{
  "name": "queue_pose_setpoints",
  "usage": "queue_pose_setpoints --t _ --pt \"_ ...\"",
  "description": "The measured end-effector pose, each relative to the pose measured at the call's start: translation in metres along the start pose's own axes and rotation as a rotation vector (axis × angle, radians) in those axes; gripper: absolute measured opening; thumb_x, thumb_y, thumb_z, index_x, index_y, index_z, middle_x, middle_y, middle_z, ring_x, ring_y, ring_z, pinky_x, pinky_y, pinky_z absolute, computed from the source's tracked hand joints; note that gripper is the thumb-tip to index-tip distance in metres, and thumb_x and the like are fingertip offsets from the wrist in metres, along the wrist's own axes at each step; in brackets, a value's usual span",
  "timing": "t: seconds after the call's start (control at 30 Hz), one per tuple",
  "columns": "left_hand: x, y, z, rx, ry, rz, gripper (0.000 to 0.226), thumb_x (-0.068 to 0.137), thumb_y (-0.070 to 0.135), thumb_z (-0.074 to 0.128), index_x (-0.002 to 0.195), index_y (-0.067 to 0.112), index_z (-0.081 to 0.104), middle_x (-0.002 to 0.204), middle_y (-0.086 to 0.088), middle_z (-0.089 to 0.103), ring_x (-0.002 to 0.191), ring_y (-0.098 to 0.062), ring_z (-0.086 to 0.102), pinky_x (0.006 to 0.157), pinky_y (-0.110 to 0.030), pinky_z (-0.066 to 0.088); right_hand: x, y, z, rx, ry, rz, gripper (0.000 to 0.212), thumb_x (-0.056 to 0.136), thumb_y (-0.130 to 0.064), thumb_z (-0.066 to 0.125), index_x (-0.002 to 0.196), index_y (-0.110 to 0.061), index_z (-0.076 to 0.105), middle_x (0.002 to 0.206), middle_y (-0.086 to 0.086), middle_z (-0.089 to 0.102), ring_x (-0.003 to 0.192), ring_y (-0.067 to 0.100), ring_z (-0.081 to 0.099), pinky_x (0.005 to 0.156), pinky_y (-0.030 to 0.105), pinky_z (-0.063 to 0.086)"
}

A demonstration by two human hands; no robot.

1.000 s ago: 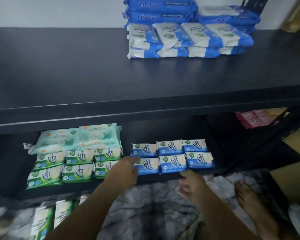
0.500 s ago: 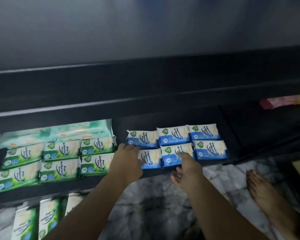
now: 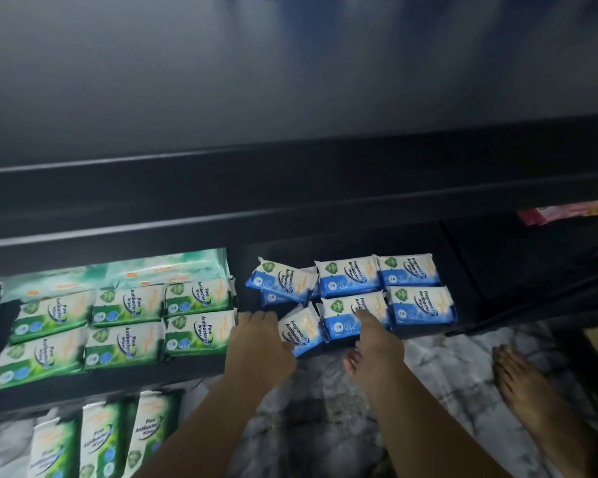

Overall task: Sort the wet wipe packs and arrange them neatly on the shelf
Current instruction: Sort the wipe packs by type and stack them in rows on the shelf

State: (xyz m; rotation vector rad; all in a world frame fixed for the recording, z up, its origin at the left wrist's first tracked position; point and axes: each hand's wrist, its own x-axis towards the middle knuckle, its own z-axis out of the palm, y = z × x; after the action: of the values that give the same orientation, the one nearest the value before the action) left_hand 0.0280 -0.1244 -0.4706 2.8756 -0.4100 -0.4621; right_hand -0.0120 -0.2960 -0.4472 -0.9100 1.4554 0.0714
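Note:
Several blue "Fragrance Free" wet wipe packs [image 3: 418, 305] lie in two rows on the lower black shelf [image 3: 101, 382]. The front-left blue pack [image 3: 301, 331] is tilted askew, and the back-left blue pack [image 3: 282, 279] sits crooked over another one. My left hand [image 3: 258, 343] lies with fingers extended beside the tilted pack, thumb touching its edge. My right hand [image 3: 377, 346] presses its forefinger on the front-middle blue pack [image 3: 346, 319]. Green "Pine" packs [image 3: 128, 326] sit in neat rows to the left, with large teal packs [image 3: 118, 274] behind them.
More green packs [image 3: 101, 439] stand on the marble floor at the lower left. A bare foot [image 3: 522, 384] rests on the floor at the right. Pink packs [image 3: 546, 215] show at the far right. The upper shelf's thick front edge [image 3: 290, 201] overhangs the lower shelf.
The view has tipped down and closer. The front-left blue pack has turned askew between my hands, the back-left pack has shifted crooked, and my right forefinger has come onto the front-middle pack.

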Motion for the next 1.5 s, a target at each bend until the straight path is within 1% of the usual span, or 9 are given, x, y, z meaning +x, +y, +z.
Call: queue_pose_setpoints --t 0.3,0.43,0.53,0.7,0.77,1.0,1.2,1.4,1.5 --pt "0.001 0.007 -0.005 -0.074 -0.096 -0.052 0.033 0.084 0.04 0.064 0.106 0.018 0.054 0.11 -0.003 0.061 0.106 -0.024 0.059 0.087 -0.034 0.048 -0.001 -0.006 0.001 -0.022 0.017 0.027 0.046 0.083 -0.025 0.082 0.11 -0.007 0.05 0.085 0.007 0.057 0.07 0.018 0.056 0.06 0.033 0.046" --pt "-0.007 0.008 -0.006 -0.228 -0.2 -0.094 0.025 0.083 0.026 0.064 0.094 0.017 0.044 0.093 -0.001 0.058 0.09 -0.026 0.059 0.076 -0.033 0.047 -0.001 0.015 -0.009 0.023 -0.002 -0.036 0.052 0.083 -0.027 0.082 0.118 -0.007 0.05 0.101 0.012 0.063 0.08 0.023 0.063 0.058 0.031 0.046" --pt "-0.02 0.005 -0.005 -0.319 -0.247 -0.119 0.024 0.082 0.021 0.066 0.093 0.016 0.045 0.079 0.004 0.053 0.079 -0.022 0.057 0.068 -0.03 0.043 0.0 0.028 -0.018 0.058 0.014 -0.083 0.06 0.079 -0.025 0.085 0.125 -0.007 0.053 0.111 0.015 0.064 0.081 0.024 0.062 0.065 0.035 0.05" --pt "-0.055 -0.002 -0.015 -0.42 -0.313 -0.181 0.025 0.074 0.021 0.07 0.08 0.018 0.046 0.077 0.004 0.057 0.068 -0.01 0.053 0.057 -0.026 0.039 -0.02 0.046 -0.041 0.016 0.037 -0.172 0.047 0.075 -0.011 0.087 0.11 -0.003 0.056 0.101 0.016 0.066 0.08 0.031 0.067 0.081 0.048 0.059" --pt "-0.074 -0.001 -0.029 -0.449 -0.298 -0.172 0.027 0.073 0.021 0.071 0.077 0.018 0.045 0.075 0.005 0.056 0.064 -0.004 0.05 0.052 -0.017 0.035 -0.039 0.048 -0.051 -0.028 0.053 -0.223 0.043 0.076 -0.012 0.086 0.104 -0.004 0.054 0.101 0.02 0.066 0.083 0.035 0.067 0.081 0.049 0.058" --pt "-0.138 0.018 -0.131 -0.545 -0.229 -0.063 0.022 0.077 0.017 0.074 0.083 0.021 0.054 0.079 0.006 0.061 0.068 -0.002 0.056 0.052 -0.017 0.038 -0.142 0.01 -0.09 -0.102 -0.104 -0.41 0.035 0.082 -0.011 0.081 0.097 -0.006 0.05 0.098 0.018 0.062 0.075 0.025 0.056 0.07 0.036 0.042" --pt "-0.185 0.035 -0.237 -0.616 -0.061 0.078 0.021 0.08 0.018 0.077 0.095 0.023 0.064 0.09 0.006 0.072 0.081 -0.007 0.068 0.066 -0.024 0.049 -0.249 -0.034 -0.116 -0.054 -0.296 -0.607 0.034 0.08 -0.003 0.079 0.104 -0.001 0.056 0.092 0.026 0.072 0.072 0.033 0.069 0.067 0.042 0.056" --pt "-0.218 0.051 -0.327 -0.786 0.102 0.189 0.036 0.077 0.019 0.08 0.107 0.03 0.063 0.096 0.012 0.076 0.087 -0.006 0.072 0.08 -0.033 0.057 -0.345 -0.079 -0.139 -0.028 -0.479 -0.843 0.027 0.08 -0.005 0.079 0.089 -0.009 0.054 0.067 0.007 0.069 0.048 0.016 0.065 0.043 0.022 0.046" --pt "-0.223 0.059 -0.359 -0.847 0.195 0.212 0.043 0.081 0.022 0.081 0.114 0.034 0.056 0.096 0.011 0.076 0.082 -0.002 0.072 0.068 -0.021 0.05 -0.374 -0.1 -0.135 -0.054 -0.516 -0.948 0.03 0.079 -0.013 0.083 0.081 -0.014 0.054 0.072 0.001 0.068 0.058 0.01 0.066 0.054 0.025 0.048"
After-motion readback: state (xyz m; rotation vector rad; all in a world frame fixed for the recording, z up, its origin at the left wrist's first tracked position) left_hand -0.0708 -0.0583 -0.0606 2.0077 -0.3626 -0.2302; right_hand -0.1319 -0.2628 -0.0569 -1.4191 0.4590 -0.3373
